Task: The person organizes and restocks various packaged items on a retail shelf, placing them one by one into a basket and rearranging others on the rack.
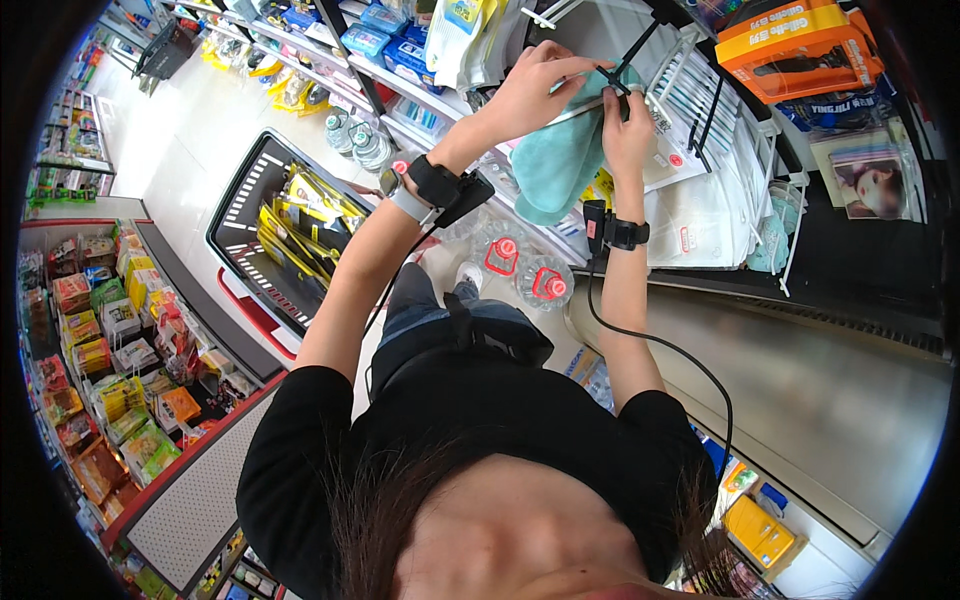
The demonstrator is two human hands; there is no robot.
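Note:
A teal soft cloth item, folded and drooping, hangs below the end of a black display peg with a short crossbar. My left hand reaches over the top of the cloth, index finger stretched to the crossbar. Whether its thumb and other fingers hold anything is hard to see. From the near side my right hand pinches the cloth's upper edge, close under the peg tip. A pale band crosses the cloth near the top. Both my wrists wear black straps with small devices; a watch is also on the left wrist.
White flat packages hang right of my hands, below an orange Gillette box. Large water bottles stand on the floor near my feet. A black shopping basket holds yellow-black packages. Snack shelves stand left.

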